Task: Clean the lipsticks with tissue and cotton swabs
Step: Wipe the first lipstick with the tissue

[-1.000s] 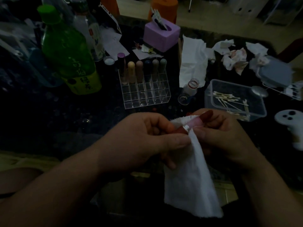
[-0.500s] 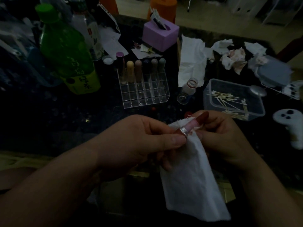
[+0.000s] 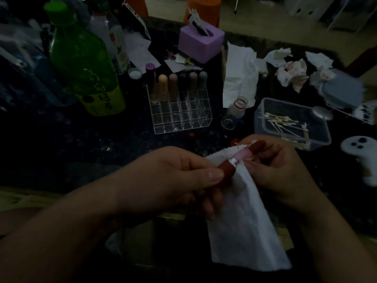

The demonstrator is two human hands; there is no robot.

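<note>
Two hands meet above the near edge of the dark worktop (image 3: 61, 139), sharing one lipstick (image 3: 240, 156). The left hand (image 3: 173, 180) grips its dark red base, thumb and fingers curled round it. The right hand (image 3: 279, 172) pinches a white tissue (image 3: 244, 231) against the pink middle section, its fingers curled behind the dark red tip. The rest of the tissue hangs down beneath both hands. The lipstick lies tilted, tip up and to the right. Behind, a clear organiser (image 3: 181, 119) holds six capped lipsticks (image 3: 173, 86) upright in its back row. To its right, a clear box (image 3: 260, 123) contains cotton swabs (image 3: 283, 121), with a small glass bottle (image 3: 234, 113) between organiser and box. Crumpled tissues (image 3: 291, 74) lie at the far right, and a green bottle (image 3: 81, 64) stands at the left.
</note>
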